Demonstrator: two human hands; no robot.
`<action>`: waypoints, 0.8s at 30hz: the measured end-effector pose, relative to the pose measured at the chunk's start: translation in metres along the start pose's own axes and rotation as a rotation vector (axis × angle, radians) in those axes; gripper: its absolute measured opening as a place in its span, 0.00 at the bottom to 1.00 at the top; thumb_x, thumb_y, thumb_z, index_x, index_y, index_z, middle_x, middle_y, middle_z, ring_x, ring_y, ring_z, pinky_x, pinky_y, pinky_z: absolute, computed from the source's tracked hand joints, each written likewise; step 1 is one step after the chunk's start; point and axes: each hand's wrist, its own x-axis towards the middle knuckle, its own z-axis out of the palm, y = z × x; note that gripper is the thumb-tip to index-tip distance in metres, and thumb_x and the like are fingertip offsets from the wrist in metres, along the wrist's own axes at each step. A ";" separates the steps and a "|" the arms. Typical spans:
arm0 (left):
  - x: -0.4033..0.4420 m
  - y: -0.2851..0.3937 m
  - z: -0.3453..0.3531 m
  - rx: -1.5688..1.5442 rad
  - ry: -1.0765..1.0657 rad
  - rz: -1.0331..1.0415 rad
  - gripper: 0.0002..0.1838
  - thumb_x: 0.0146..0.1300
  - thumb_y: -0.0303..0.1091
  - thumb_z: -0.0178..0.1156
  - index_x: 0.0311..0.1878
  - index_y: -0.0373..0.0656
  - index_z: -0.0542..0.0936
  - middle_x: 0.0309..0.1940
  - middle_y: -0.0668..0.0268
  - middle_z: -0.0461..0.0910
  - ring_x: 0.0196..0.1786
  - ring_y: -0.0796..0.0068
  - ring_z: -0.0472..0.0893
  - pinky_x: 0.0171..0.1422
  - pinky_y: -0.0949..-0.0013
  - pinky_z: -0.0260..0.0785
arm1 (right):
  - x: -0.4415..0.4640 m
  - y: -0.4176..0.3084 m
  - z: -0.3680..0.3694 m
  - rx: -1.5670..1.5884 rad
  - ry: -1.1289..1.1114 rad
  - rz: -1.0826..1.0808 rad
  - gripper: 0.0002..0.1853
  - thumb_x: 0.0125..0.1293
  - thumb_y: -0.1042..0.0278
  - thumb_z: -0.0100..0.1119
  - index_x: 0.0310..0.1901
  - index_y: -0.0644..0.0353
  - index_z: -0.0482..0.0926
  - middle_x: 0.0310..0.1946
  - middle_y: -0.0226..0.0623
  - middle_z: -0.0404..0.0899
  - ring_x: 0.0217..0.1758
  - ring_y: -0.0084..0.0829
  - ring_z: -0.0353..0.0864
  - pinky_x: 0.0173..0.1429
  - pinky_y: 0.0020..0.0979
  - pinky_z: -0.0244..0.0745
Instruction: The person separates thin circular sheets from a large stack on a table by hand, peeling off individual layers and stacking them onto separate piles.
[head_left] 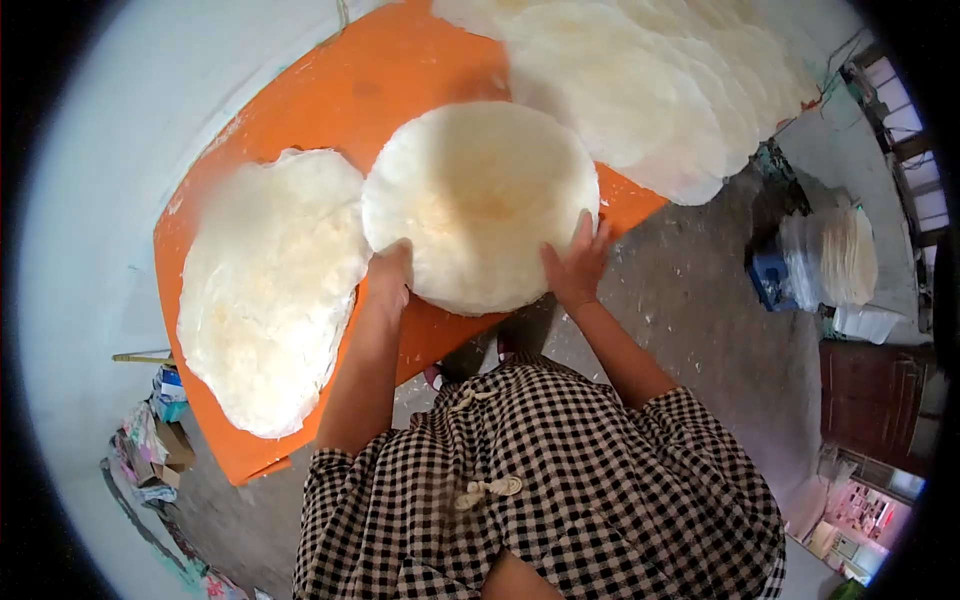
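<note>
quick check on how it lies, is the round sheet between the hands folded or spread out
Spread out: the round sheet shows a wide, nearly circular outline, with no visible fold.

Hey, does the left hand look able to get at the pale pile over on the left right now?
Probably yes. The left hand is close beside the left pile, with nothing seen between them, though it would likely have to come off the round pile first.

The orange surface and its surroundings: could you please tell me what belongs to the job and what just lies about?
In the work: left hand and right hand on the round pale stack; pale pile at left; overlapping sheets; orange surface.
Apparently lying about: blue crate; cardboard box; white tub.
</note>
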 end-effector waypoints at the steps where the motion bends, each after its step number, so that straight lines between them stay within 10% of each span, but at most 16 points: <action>1: 0.000 -0.004 -0.005 -0.029 -0.025 0.039 0.21 0.59 0.36 0.57 0.50 0.30 0.69 0.41 0.60 0.76 0.39 0.72 0.75 0.43 0.73 0.69 | 0.000 -0.009 -0.004 -0.121 0.022 -0.134 0.44 0.48 0.48 0.60 0.64 0.60 0.53 0.61 0.65 0.47 0.64 0.59 0.49 0.62 0.56 0.46; 11: -0.040 -0.056 -0.024 0.384 0.205 0.818 0.21 0.52 0.35 0.62 0.46 0.35 0.70 0.38 0.57 0.76 0.43 0.65 0.75 0.46 0.66 0.67 | -0.027 -0.046 0.010 -0.289 -0.406 -0.587 0.35 0.51 0.47 0.57 0.60 0.52 0.63 0.64 0.49 0.50 0.68 0.50 0.46 0.65 0.57 0.40; 24: -0.177 -0.102 -0.082 -0.381 0.122 0.140 0.09 0.59 0.35 0.56 0.37 0.40 0.75 0.26 0.69 0.75 0.23 0.82 0.72 0.27 0.78 0.64 | -0.005 -0.204 0.023 0.278 -0.763 -1.043 0.35 0.49 0.57 0.65 0.57 0.64 0.64 0.54 0.54 0.67 0.59 0.50 0.65 0.61 0.45 0.59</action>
